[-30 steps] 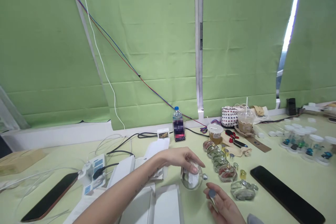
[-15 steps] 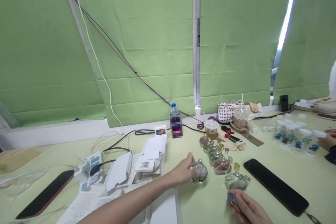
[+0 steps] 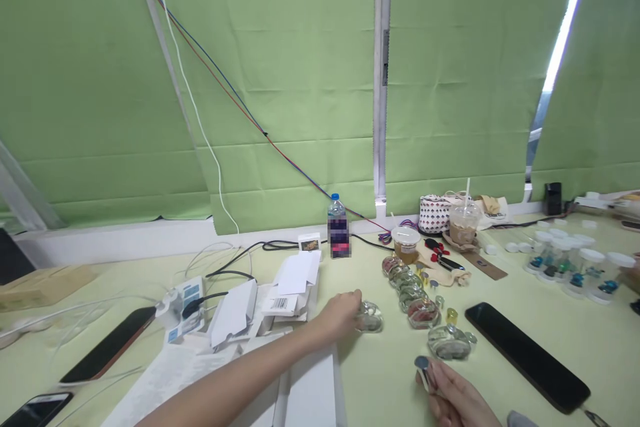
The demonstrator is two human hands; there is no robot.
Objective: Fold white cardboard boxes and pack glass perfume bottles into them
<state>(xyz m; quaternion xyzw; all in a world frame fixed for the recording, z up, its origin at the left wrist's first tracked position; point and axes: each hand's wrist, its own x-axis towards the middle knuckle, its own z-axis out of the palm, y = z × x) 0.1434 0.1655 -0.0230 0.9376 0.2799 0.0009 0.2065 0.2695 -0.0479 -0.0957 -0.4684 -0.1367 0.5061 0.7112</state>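
In the head view, the left hand [image 3: 340, 315] touches a clear, rounded glass bottle [image 3: 371, 318] on the pale yellow table [image 3: 380, 387]; whether those fingers clamp it, I cannot tell. The right hand [image 3: 459, 392] pinches a small, round, grey-topped cap [image 3: 423, 363] between its fingers.

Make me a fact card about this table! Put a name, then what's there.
Left hand: touching a clear glass bottle
Right hand: holding a small grey-topped piece
Between the hands and black slab: more glass bottles
Back: plastic bottle, blue cap
Far right: white-lidded jars
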